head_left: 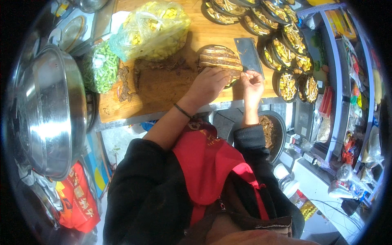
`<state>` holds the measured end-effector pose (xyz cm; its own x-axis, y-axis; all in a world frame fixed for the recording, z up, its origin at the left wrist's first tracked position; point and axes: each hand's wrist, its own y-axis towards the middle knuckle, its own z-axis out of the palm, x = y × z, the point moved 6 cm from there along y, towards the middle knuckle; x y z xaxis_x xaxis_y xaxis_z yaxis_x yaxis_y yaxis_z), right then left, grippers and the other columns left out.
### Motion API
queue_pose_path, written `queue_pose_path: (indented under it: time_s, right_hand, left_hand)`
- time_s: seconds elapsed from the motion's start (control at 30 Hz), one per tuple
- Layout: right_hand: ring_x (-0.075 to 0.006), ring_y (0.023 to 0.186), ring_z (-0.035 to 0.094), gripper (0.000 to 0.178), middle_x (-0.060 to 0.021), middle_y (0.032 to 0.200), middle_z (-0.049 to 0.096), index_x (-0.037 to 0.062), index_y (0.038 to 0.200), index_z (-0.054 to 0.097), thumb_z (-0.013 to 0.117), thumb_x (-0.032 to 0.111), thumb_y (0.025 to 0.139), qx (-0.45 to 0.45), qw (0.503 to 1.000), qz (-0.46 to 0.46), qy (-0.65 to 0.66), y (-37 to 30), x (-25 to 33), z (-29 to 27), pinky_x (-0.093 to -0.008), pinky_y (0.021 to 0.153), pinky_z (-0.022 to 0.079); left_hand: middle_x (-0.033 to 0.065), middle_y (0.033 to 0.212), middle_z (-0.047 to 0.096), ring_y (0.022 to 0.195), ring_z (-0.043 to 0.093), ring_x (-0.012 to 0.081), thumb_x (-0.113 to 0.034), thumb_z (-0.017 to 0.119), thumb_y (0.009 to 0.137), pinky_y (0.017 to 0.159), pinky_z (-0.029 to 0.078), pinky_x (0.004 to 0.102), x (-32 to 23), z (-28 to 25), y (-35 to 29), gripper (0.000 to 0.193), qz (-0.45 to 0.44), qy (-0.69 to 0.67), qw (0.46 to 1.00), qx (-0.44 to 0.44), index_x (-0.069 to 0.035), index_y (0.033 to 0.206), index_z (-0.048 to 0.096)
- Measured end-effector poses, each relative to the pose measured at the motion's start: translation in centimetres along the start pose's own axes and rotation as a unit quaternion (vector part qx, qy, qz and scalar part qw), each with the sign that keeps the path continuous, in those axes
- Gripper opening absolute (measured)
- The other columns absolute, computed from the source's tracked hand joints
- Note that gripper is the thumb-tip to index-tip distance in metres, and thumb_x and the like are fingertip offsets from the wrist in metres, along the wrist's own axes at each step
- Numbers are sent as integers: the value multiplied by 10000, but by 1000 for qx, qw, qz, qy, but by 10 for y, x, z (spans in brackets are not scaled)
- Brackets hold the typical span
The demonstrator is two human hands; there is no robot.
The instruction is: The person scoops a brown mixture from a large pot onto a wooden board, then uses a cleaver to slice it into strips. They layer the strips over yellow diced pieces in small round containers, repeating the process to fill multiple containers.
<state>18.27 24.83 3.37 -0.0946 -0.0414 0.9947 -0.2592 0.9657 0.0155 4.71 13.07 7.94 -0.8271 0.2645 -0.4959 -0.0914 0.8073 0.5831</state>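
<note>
Long brown-edged slices of meat point(218, 59) lie side by side over a round black bowl point(234, 83), which stands near the front edge of the wooden board. My left hand point(209, 85) reaches over the near end of the slices, its fingers bent down and pressed together on them. Just right of the bowl is my right hand point(253, 85), thumb and fingertips pinched together; whatever is between them is too small to tell. Beyond that hand a cleaver point(249, 55) with a dark rectangular blade rests flat on the board. Its handle does not show.
Several black bowls point(287, 86) of yellow and pale strips crowd the board's right side. A bag of yellow pieces point(159, 36) and green cut vegetables point(105, 67) sit left on the board point(163, 96). A large steel basin point(49, 110) stands far left; a tub point(279, 132) is below right.
</note>
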Motion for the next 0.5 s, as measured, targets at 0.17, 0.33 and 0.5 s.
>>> queue_pose_path:
  time_s: [0.17,0.33,0.5]
  right_hand:
    - [-54,715,524,131,-3,806,603,21,933,585,659,17,825,-13,1000,-6,-14,2,3,-5,-181,669,432]
    - [-121,830,561,114,-63,922,616,-3,964,625,614,55,866,3,992,-73,-99,-5,15,2,-248,774,456]
    - [-154,871,573,154,-85,958,608,7,1005,644,589,35,865,33,975,-110,-189,-11,28,10,-259,813,452]
  left_hand:
    - [52,1056,615,987,560,225,-128,602,762,847,436,359,-1,-1,1,261,4,-8,1000,-2,-61,1014,623]
    - [60,1060,620,975,577,233,-132,607,767,830,444,359,-1,-4,-9,270,-1,-75,997,28,-66,1028,623]
    - [80,1053,621,968,580,250,-115,607,777,823,454,366,9,-17,-41,266,-17,-81,996,35,-78,1039,625]
